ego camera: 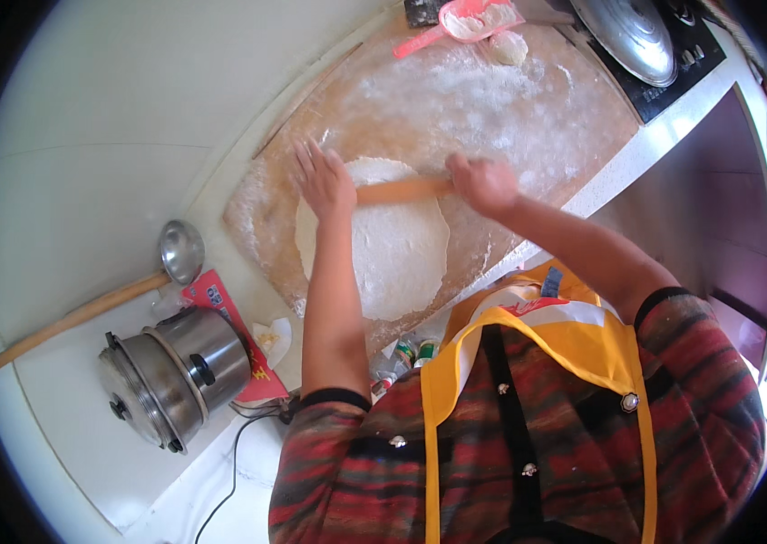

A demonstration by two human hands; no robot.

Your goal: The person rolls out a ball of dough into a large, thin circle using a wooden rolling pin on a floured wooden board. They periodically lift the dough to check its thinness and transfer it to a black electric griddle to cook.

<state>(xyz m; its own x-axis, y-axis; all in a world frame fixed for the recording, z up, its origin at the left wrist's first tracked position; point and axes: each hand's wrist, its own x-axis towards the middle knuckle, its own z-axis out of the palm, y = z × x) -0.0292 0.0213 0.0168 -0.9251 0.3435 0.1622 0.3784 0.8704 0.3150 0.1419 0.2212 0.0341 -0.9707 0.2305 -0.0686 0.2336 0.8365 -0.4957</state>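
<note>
A wooden rolling pin (404, 191) lies across a wide, thin sheet of dough (400, 265) with a ragged edge. On the pin's left end rests my left hand (324, 178), its fingers stretched out and pointing away from me. My right hand (485, 182), slightly blurred, is curled around the right end of the pin. Beneath the dough is a flour-dusted wooden board (465, 122). My left forearm hides part of the sheet's left side.
A pink scoop of flour (475, 20) and a dough ball (508, 48) sit at the board's far edge. A metal lid (628, 37) rests on the black cooktop (689, 75). To my left stand a steel pot (173, 381) and a long-handled ladle (181, 251).
</note>
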